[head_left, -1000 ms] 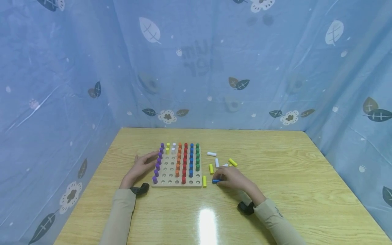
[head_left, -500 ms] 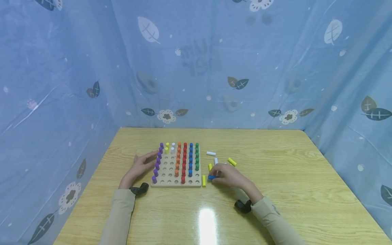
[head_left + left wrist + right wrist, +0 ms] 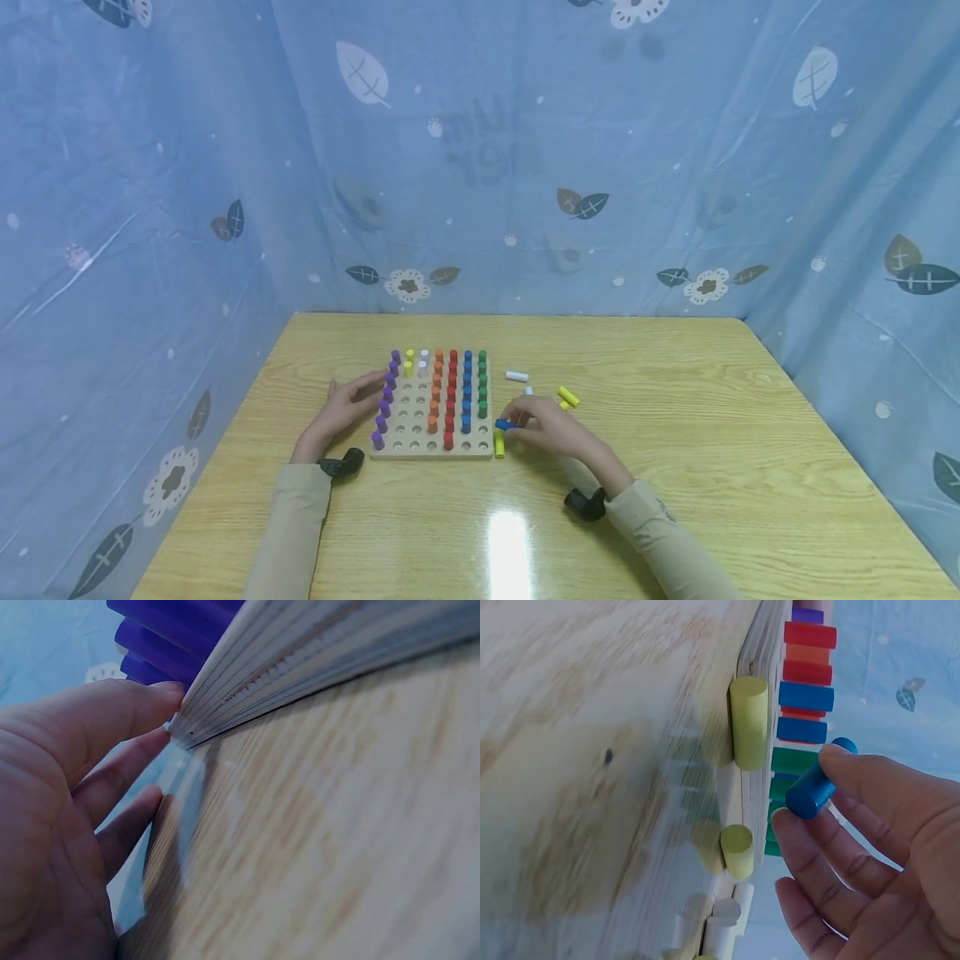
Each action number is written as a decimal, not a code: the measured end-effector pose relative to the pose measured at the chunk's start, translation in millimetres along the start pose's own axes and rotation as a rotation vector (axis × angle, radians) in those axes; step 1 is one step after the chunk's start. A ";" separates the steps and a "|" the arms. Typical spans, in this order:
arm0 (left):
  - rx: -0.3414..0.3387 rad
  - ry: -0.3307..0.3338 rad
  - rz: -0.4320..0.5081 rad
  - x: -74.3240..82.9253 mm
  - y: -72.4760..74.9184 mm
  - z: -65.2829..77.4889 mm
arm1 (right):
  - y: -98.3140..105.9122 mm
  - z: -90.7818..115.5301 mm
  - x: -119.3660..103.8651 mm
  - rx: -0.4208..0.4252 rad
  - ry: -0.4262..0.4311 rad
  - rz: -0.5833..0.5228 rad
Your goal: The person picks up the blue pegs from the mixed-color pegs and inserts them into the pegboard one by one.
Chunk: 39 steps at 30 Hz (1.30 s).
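Observation:
A wooden pegboard (image 3: pixel 450 454) bears columns of coloured pegs: purple, yellow, white, orange, red, blue and green. My right hand (image 3: pixel 553 427) pinches a blue peg (image 3: pixel 817 784) between thumb and fingers, just off the board's right edge. In the right wrist view that peg is tilted and overlaps the green pegs (image 3: pixel 793 760). My left hand (image 3: pixel 347 410) lies at the board's left side with fingers extended. Its fingertips reach the board's edge beside the purple pegs (image 3: pixel 176 637).
Loose pegs lie right of the board: a yellow peg (image 3: pixel 499 444) along its edge, another yellow peg (image 3: pixel 569 396) farther right, and a white peg (image 3: pixel 517 377) behind. The hand partly hides others. A blue patterned curtain (image 3: pixel 480 167) surrounds the wooden table (image 3: pixel 675 433).
My right hand has moved left with the blue peg, from among the loose pegs to the board's right edge. My left hand has stayed in place.

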State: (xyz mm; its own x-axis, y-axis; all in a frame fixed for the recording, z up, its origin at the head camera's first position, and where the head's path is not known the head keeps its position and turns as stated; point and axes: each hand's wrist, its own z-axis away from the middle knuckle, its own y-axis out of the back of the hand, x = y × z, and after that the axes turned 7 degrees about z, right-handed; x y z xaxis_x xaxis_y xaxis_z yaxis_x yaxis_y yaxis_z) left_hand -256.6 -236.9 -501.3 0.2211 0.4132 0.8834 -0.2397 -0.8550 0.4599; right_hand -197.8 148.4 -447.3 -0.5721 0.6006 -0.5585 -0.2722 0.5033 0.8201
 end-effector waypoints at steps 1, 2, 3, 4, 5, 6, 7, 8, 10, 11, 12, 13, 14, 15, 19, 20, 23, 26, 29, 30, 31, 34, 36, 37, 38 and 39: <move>0.000 0.000 -0.002 0.1 -0.1 0.0 | 0.0 -0.4 -1.3 -0.003 -0.007 -0.004; 0.000 -0.001 0.000 0.1 -0.2 0.0 | 0.0 -1.1 -2.2 -0.005 -0.012 -0.009; 0.000 -0.001 0.000 0.1 -0.2 0.1 | -0.5 -1.8 -3.0 -0.008 -0.016 -0.011; -0.001 -0.002 0.000 0.2 -0.3 0.1 | -0.7 -2.5 -3.8 -0.009 -0.021 -0.012; -0.001 -0.002 0.000 0.2 -0.2 0.1 | -1.1 -3.0 -4.5 -0.010 -0.023 -0.013; -0.001 -0.003 0.002 0.1 -0.1 0.2 | -1.4 -3.7 -5.2 -0.011 -0.027 -0.013; 0.000 -0.004 0.003 0.1 0.0 0.2 | -1.5 -4.1 -6.2 -0.011 -0.029 -0.012; 0.002 -0.003 0.006 0.1 0.2 0.3 | -2.2 -4.6 -6.6 -0.011 -0.027 -0.012; 0.003 -0.003 0.003 -0.1 0.3 0.3 | -3.1 -5.7 -7.8 -0.012 -0.029 -0.012; 0.004 -0.002 0.003 -0.2 0.4 0.3 | -3.9 -6.2 -8.2 -0.012 -0.027 -0.011; 0.004 -0.001 0.003 -0.3 0.4 0.4 | -4.5 -6.7 -8.8 -0.011 -0.030 -0.011; 0.004 0.001 0.002 -0.4 0.3 0.4 | -5.2 -7.2 -9.1 -0.010 -0.030 -0.011; 0.004 0.002 0.002 -0.6 0.3 0.4 | -5.9 -7.7 -9.4 -0.008 -0.030 -0.009; 0.003 0.002 0.001 -0.8 0.2 0.4 | -6.4 -8.2 -9.9 -0.006 -0.031 -0.009; 0.003 0.000 0.002 -1.7 0.0 0.3 | -9.0 -10.6 -10.6 0.004 -0.021 -0.012; 0.003 -0.002 0.003 -1.8 0.1 0.3 | -9.7 -11.3 -10.8 0.007 -0.016 -0.015; 0.000 -0.007 0.005 -1.7 0.6 0.1 | -12.1 -13.3 -11.3 0.015 0.003 -0.032; -0.002 -0.012 0.005 -1.3 1.2 0.0 | -15.0 -15.4 -11.8 0.023 0.009 -0.040; -0.002 -0.011 0.004 -0.7 1.2 0.1 | -17.5 -17.0 -12.7 0.021 0.000 -0.040; -0.002 -0.009 0.003 -0.5 1.0 0.1 | -18.0 -17.3 -13.4 0.020 -0.006 -0.037; -0.001 -0.009 0.001 -0.6 0.9 0.0 | -18.4 -17.5 -14.0 0.018 -0.010 -0.038; -0.003 -0.013 0.006 -0.3 0.6 0.2 | -19.3 -18.6 -15.9 0.014 -0.024 -0.044; -0.003 -0.016 0.008 -0.1 0.5 0.5 | -19.9 -19.3 -16.7 0.017 -0.026 -0.052; -0.002 -0.017 0.010 0.0 0.5 0.7 | -20.3 -19.7 -16.8 0.019 -0.027 -0.057; -0.003 -0.015 0.011 0.2 0.5 0.9 | -20.7 -20.0 -17.0 0.021 -0.025 -0.062; -0.003 -0.013 0.012 0.4 0.4 1.0 | -21.1 -20.1 -17.0 0.025 -0.021 -0.065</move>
State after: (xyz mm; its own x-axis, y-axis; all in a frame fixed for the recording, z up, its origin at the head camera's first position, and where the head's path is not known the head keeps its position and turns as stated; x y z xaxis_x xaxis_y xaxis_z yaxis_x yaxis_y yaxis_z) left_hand -255.6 -237.3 -500.8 0.2301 0.3990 0.8876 -0.2449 -0.8590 0.4496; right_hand -197.9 115.1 -452.7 -0.5373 0.5787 -0.6135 -0.2889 0.5571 0.7785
